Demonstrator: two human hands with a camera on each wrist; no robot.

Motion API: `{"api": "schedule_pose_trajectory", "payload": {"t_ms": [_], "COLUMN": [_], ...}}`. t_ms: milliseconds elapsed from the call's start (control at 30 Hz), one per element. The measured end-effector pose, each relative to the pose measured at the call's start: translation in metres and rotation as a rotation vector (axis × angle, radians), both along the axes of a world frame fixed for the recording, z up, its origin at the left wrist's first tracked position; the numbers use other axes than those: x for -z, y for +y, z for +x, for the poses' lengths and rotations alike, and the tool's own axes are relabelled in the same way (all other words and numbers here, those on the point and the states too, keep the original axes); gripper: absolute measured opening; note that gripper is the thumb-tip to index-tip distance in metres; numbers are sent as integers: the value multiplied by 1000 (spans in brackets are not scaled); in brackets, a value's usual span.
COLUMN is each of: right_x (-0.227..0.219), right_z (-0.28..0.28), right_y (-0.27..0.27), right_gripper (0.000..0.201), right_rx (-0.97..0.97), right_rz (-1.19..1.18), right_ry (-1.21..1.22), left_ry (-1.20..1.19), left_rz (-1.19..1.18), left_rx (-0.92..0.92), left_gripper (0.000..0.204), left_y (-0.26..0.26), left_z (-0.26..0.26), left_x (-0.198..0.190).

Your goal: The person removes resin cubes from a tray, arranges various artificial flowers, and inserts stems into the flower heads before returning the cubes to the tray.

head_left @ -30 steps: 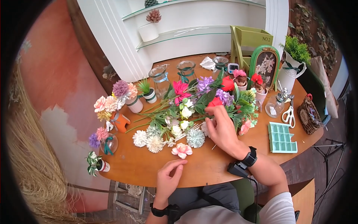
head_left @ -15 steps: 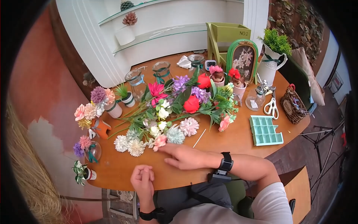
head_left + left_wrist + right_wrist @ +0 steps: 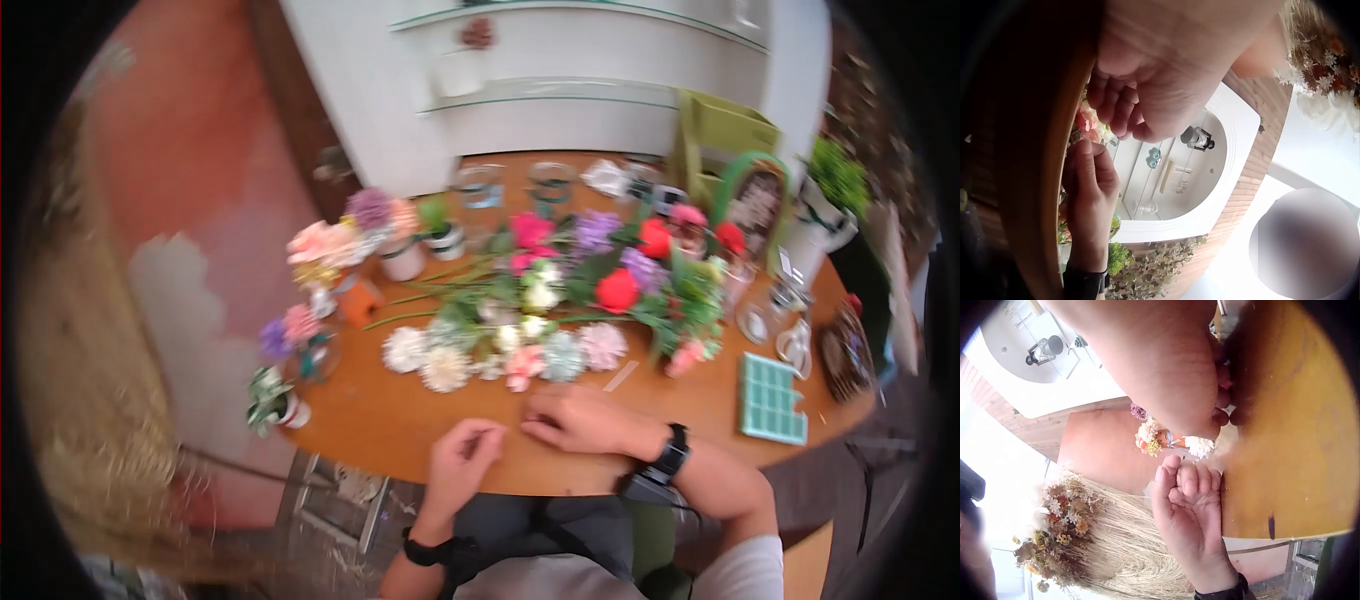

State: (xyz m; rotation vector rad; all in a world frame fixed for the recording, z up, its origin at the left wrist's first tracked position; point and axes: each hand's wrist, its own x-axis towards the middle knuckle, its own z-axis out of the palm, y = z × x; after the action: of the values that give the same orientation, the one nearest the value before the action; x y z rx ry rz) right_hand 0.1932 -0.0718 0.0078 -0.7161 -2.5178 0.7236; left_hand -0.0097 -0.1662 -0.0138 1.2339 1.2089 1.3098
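Observation:
The head view is blurred. Near the table's front edge, my left hand (image 3: 465,460) has loosely curled fingers and nothing in it. To its right, my right hand (image 3: 580,418) rests low over the tabletop, fingers loosely bent and holding nothing. Just beyond the hands lies a pink flower head (image 3: 523,367), beside a pale blue pompom flower (image 3: 563,356). A pale pink pompom flower (image 3: 602,346) is at the right of this row, and a cream one (image 3: 446,369) at the left. Behind them lie long-stemmed flowers, including a red rose (image 3: 617,290) and a magenta bloom (image 3: 532,240).
On the right are a mint-green divided tray (image 3: 772,400), white scissors (image 3: 795,348) and a woven basket (image 3: 846,350). Glass vases (image 3: 551,188) stand at the back. Small potted plants and flower arrangements line the left edge. A white stick (image 3: 621,375) lies near the right hand.
My right hand came down from the red rose to the pink flower, which moved up beside the pale blue pompom, then drew back toward the table's front edge. The left hand stayed near the edge.

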Motion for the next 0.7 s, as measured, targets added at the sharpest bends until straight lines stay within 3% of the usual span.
{"api": "schedule_pose_trajectory", "payload": {"t_ms": [133,233,300,400,467,533,567,633,700], "right_x": [0,-2,-3,-6,-2,-2,-1,0,-1], "right_z": [-2,-3,-3,-1,-2,-1,-1,-1,0], "right_y": [-1,-3,-4,-4,-5,-5,-5,-5,-5], "right_gripper": [21,20,19,20,20,19,19,19,19], "right_rx": [1,26,36,39,24,30,31,37,45], "right_rz": [45,69,85,86,123,134,141,151,166], "right_ry": [-17,-28,-42,-55,-49,-45,-44,-48,-50], "left_ry": [-164,150,583,975,1073,1434,1434,1227,1278], "left_rz": [43,181,420,441,415,361,368,108,-7], "left_rx": [149,-132,-368,-722,-726,-687,-685,-416,-423], "left_gripper": [15,15,18,29,37,49,49,60,61], "left_y": [-2,-1,13,35,52,67,75,88,95], "left_z": [-25,-52,-86,-156,-211,-243,-255,-271,-273], "left_x": [-6,-42,-69,-100,-110,-121,-123,-120,-115]}}
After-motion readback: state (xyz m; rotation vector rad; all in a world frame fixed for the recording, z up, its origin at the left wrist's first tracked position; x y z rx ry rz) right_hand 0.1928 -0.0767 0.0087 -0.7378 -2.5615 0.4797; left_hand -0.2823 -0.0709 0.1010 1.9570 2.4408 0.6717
